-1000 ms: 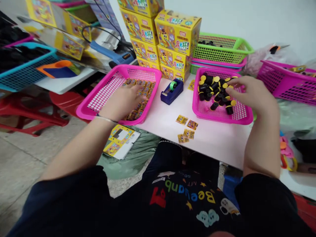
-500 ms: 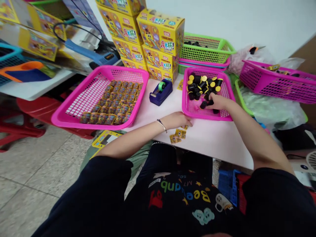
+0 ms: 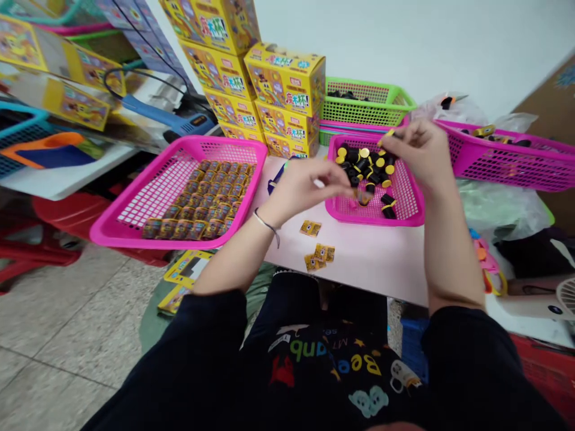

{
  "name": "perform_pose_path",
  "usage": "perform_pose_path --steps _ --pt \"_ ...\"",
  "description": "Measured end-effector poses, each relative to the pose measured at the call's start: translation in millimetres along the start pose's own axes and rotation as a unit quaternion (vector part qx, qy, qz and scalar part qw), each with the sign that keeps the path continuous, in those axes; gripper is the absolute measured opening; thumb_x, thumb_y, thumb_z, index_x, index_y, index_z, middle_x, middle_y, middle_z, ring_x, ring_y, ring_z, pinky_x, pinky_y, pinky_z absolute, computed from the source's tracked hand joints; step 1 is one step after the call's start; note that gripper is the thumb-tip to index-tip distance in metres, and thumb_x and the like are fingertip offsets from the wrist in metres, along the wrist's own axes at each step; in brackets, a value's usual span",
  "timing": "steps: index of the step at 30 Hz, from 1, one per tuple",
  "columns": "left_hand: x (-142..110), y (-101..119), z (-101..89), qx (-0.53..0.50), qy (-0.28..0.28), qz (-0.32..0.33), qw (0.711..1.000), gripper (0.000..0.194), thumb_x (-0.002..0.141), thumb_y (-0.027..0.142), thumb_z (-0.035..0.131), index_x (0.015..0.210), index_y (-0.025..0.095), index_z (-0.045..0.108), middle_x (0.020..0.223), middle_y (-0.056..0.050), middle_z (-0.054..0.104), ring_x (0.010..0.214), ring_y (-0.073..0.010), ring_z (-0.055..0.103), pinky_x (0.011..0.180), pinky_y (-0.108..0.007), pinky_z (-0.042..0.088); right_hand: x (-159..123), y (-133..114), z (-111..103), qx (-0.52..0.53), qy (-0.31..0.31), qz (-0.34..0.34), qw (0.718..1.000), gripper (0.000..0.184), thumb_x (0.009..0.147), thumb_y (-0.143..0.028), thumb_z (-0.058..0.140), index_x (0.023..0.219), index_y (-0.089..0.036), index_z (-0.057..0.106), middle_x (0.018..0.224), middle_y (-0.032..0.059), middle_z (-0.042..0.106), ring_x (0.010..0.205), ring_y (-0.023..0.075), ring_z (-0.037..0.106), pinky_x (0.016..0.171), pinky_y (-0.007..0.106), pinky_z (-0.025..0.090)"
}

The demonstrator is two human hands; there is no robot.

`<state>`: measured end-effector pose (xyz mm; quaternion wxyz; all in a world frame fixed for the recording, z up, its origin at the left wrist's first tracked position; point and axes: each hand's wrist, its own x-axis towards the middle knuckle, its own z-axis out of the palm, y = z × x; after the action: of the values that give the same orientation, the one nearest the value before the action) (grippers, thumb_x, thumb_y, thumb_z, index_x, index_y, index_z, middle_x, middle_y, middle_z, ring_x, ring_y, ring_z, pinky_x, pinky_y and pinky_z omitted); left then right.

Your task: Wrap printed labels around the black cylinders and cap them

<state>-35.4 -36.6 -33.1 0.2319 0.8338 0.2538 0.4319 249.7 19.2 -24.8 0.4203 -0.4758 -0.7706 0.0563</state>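
Note:
My right hand is raised over the back right of the small pink basket. Its fingers pinch a small black cup with a yellow rim, partly hidden by the fingers. My left hand reaches over the basket's left side, fingertips closed on what looks like a small printed yellow label, blurred by motion. Many black cups with yellow ends lie loose in that basket. On the table below, several printed yellow labels overlap, with another label slightly farther back.
At left, a large pink basket holds rows of wrapped cups. Yellow boxes are stacked behind a blue tape dispenser, mostly covered by my left hand. A green basket and another pink basket stand at back and right.
My right hand has risen out of the small basket with a cup. My left hand has lifted from the table edge and moved up over the basket, and a label shows where it was.

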Motion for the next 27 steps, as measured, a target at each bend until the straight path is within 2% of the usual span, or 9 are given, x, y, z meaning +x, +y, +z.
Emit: perform_pose_path --steps 3,5,8,11,15,18,22,25,27 --pt "32.4 10.6 0.1 0.037 0.079 -0.029 0.996 0.009 0.096 0.024 0.075 0.103 0.021 0.08 0.09 0.0 0.08 0.086 -0.0147 0.076 0.083 -0.028 0.062 1.2 -14.2 -6.7 0.081 0.148 -0.024 0.985 0.034 0.108 -0.065 0.047 0.118 -0.033 0.052 0.122 0.0097 0.074 0.116 0.0288 0.073 0.094 0.049 0.063" --pt "47.8 14.3 2.9 0.034 0.068 -0.029 0.997 0.033 0.097 0.023 0.071 0.13 0.024 0.073 0.097 0.0 0.079 0.087 -0.0142 0.076 0.086 -0.029 0.063 -1.6 -17.9 -12.5 0.089 0.208 0.001 0.974 0.042 0.106 -0.072 0.044 0.12 -0.034 0.051 0.126 0.0125 0.073 0.114 0.0328 0.074 0.081 0.049 0.064" --pt "59.0 15.1 7.5 0.028 0.029 -0.028 0.999 0.066 0.098 0.029 0.066 0.161 0.027 0.045 0.125 -0.003 0.075 0.087 -0.0122 0.078 0.086 -0.028 0.063 -9.1 -20.6 -22.5 0.106 0.267 0.029 0.957 0.049 0.103 -0.081 0.046 0.119 -0.034 0.048 0.124 0.011 0.074 0.099 0.0305 0.076 0.067 0.044 0.062" --pt "60.7 14.9 10.8 0.067 -0.004 -0.04 0.997 0.07 0.102 0.033 0.055 0.167 0.028 0.031 0.151 -0.009 0.06 0.095 -0.0124 0.08 0.089 -0.03 0.063 -17.7 -32.4 -27.8 0.139 0.274 0.005 0.952 0.048 0.102 -0.079 0.051 0.121 -0.035 0.044 0.117 0.0065 0.074 0.089 0.0266 0.075 0.065 0.042 0.061" --pt "58.3 17.8 11.6 0.114 -0.038 -0.029 0.992 0.067 0.102 0.029 0.051 0.166 0.022 0.034 0.156 -0.013 0.054 0.111 -0.0168 0.081 0.102 -0.033 0.063 -24.7 -59.8 -20.5 0.138 0.239 0.016 0.961 0.037 0.109 -0.066 0.043 0.139 -0.043 0.04 0.127 0.0046 0.075 0.107 0.0285 0.078 0.082 0.045 0.066" --pt "56.2 19.5 10.6 0.13 -0.039 -0.007 0.991 0.065 0.102 0.025 0.048 0.165 0.019 0.035 0.159 -0.016 0.054 0.115 -0.0177 0.08 0.108 -0.034 0.062 -26.0 -71.2 -10.7 0.158 0.235 0.002 0.959 0.044 0.11 -0.062 0.047 0.151 -0.046 0.043 0.135 0.0029 0.074 0.117 0.0291 0.078 0.097 0.048 0.067" --pt "54.7 19.6 8.0 0.123 -0.031 0.019 0.992 0.066 0.1 0.019 0.045 0.165 0.014 0.034 0.16 -0.019 0.054 0.109 -0.016 0.081 0.108 -0.033 0.063 -27.4 -69.1 -2.9 0.103 0.204 -0.021 0.973 0.043 0.112 -0.062 0.042 0.147 -0.047 0.06 0.148 0.0011 0.07 0.138 0.0321 0.072 0.111 0.053 0.066" --pt "54.2 21.5 4.4 0.121 -0.023 0.007 0.992 0.063 0.101 0.019 0.049 0.164 0.018 0.042 0.154 -0.018 0.059 0.11 -0.0177 0.08 0.105 -0.034 0.065 -27.3 -62.2 0.0 0.008 0.145 -0.027 0.989 0.051 0.11 -0.057 0.051 0.161 -0.051 0.049 0.157 0.0002 0.067 0.147 0.034 0.067 0.118 0.057 0.064" --pt "53.7 24.5 1.8 0.128 -0.021 -0.001 0.992 0.058 0.101 0.021 0.053 0.159 0.022 0.051 0.159 -0.016 0.057 0.127 -0.022 0.076 0.109 -0.034 0.065 -25.9 -57.7 1.8 -0.016 0.138 -0.05 0.989 0.064 0.108 -0.053 0.059 0.169 -0.052 0.038 0.161 0.0001 0.064 0.149 0.0344 0.066 0.118 0.057 0.064"
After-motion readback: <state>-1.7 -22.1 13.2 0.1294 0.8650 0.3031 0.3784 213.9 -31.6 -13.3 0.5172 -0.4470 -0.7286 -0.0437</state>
